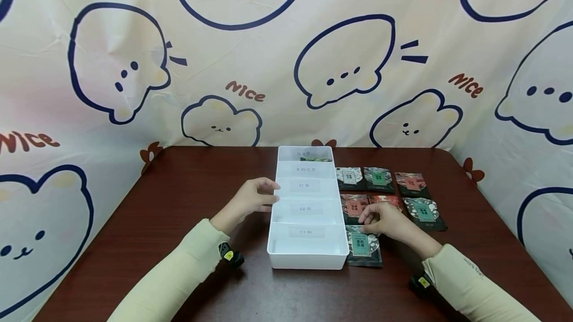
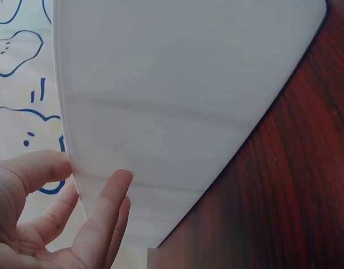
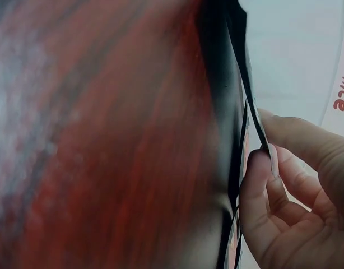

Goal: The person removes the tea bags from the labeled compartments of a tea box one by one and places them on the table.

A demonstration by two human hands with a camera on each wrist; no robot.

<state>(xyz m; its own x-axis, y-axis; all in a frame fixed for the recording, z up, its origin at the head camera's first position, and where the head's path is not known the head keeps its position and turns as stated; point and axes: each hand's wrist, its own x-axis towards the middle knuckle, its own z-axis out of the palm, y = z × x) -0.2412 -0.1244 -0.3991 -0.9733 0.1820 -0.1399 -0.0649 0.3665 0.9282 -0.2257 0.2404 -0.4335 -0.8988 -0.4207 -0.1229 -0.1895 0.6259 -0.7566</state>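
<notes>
Two pale sleeves (image 1: 161, 282), right up front, reached in from the lower left and lower right, with two black wrist devices (image 1: 230, 256) at the cuffs, a yellow mark on each! Between them spread one dark brown worktop (image 1: 250, 294). Then came one black packet with a green label (image 1: 360, 246), just beside the near right end of the box, and the right hand (image 1: 380, 220) had it, thumb and finger pinching its upper part! The right wrist view backed that up: a thin edge caught between thumb and fingers.

On to the one long white box (image 1: 309, 261), mid-worktop: five compartments in a line, five labels, one apiece! At its left side was the left hand (image 1: 248, 197), fingers relaxed and spread, two fingertips touching the rim.

Across to the right of the box, and there lay six more packets, three and three! The nearer row ran two reds (image 1: 351, 207), side by side, the second partly hidden by the right hand, then one green-labelled packet (image 1: 424, 213) farther right. The farther row gave one white-labelled packet (image 1: 349, 177), one green-labelled neighbour (image 1: 379, 178) and one red-labelled packet (image 1: 412, 185) at the end. In the farthest compartment, one green-patterned piece (image 1: 315, 159) peeked out, mostly hidden. Behind it all hung the cartoon backdrop (image 1: 277, 53), with three "Nice" prints showing in the head view!
</notes>
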